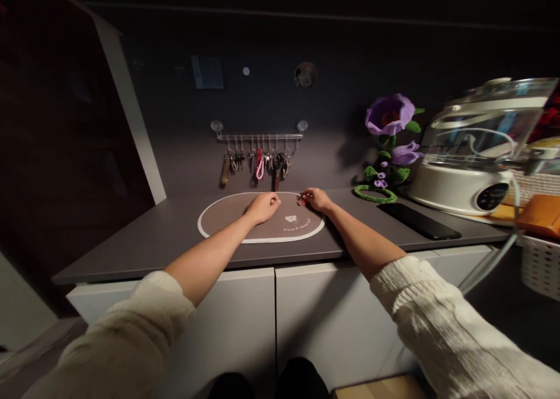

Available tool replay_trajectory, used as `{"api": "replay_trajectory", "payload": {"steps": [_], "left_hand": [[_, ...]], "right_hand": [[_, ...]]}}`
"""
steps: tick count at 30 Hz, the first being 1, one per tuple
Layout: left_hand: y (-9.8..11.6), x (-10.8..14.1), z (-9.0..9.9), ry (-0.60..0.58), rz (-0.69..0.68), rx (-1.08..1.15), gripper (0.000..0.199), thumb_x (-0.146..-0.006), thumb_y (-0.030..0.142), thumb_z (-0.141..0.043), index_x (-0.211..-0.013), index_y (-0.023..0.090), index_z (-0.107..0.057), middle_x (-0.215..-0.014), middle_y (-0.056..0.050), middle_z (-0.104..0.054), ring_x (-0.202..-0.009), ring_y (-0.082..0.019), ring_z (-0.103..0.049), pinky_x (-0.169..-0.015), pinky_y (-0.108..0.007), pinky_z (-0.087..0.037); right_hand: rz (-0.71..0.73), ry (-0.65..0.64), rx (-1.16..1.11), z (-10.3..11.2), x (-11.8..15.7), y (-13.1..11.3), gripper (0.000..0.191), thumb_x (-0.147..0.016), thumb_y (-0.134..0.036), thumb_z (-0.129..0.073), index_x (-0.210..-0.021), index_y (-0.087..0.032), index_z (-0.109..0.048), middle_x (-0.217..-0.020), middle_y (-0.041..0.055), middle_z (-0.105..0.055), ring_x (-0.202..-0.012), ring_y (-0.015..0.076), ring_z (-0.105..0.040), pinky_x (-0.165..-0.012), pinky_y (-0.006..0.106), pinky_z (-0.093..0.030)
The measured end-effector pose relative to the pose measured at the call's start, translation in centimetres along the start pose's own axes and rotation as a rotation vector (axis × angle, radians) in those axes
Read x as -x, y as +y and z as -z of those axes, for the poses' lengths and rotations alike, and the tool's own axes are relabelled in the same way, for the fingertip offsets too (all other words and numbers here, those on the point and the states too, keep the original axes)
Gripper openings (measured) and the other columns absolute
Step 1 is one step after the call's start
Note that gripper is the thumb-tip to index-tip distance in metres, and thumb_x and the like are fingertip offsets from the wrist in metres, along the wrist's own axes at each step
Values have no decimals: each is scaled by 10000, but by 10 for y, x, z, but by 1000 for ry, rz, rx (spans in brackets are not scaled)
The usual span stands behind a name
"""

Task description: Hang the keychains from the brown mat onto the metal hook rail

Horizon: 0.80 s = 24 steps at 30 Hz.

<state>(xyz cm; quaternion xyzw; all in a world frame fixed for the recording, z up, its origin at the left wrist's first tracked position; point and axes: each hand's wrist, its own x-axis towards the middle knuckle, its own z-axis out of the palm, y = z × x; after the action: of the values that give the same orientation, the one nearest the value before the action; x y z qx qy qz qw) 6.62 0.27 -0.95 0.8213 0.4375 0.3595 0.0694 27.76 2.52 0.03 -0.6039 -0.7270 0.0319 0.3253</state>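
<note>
An oval brown mat [227, 215] with a white rim lies on the dark counter. Over its middle is my left hand [263, 207], its fingers curled in; whatever they hold, if anything, is too small to tell. My right hand [317, 199] is at the mat's right end, with its fingertips closed on a small bunch of keys [301, 200] with a red part. On the wall behind, a clear rack [262, 136] carries several hanging keys, among them a pink loop [260, 168] and a brown tag [226, 171].
Right of the mat stand a purple flower decoration [391, 116] with a green ring base, a black phone [419, 221] lying flat, and a white appliance [459, 183] with a clear top. A white basket [541, 265] is at the far right. The counter's front edge runs below my forearms.
</note>
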Motion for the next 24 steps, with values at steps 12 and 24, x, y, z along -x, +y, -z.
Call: {"api": "replay_trajectory", "payload": {"steps": [12, 24], "left_hand": [[-1, 0, 1, 1, -6, -14, 213, -764, 298, -451, -777, 158, -610, -780, -33, -641, -695, -126, -541, -642, -224, -388], [4, 1, 4, 3, 15, -18, 207, -763, 271, -450, -792, 155, -619, -758, -32, -638, -673, -121, -535, -630, -221, -390]], "right_hand": [[128, -19, 28, -3, 1, -7, 105, -734, -203, -590, -762, -195, -691, -778, 34, -676, -707, 138, -567, -655, 200, -373], [51, -39, -375, 0, 9, -19, 148, -729, -285, -582, -716, -155, -652, -526, -20, -593, -508, 77, -485, -550, 179, -368]]}}
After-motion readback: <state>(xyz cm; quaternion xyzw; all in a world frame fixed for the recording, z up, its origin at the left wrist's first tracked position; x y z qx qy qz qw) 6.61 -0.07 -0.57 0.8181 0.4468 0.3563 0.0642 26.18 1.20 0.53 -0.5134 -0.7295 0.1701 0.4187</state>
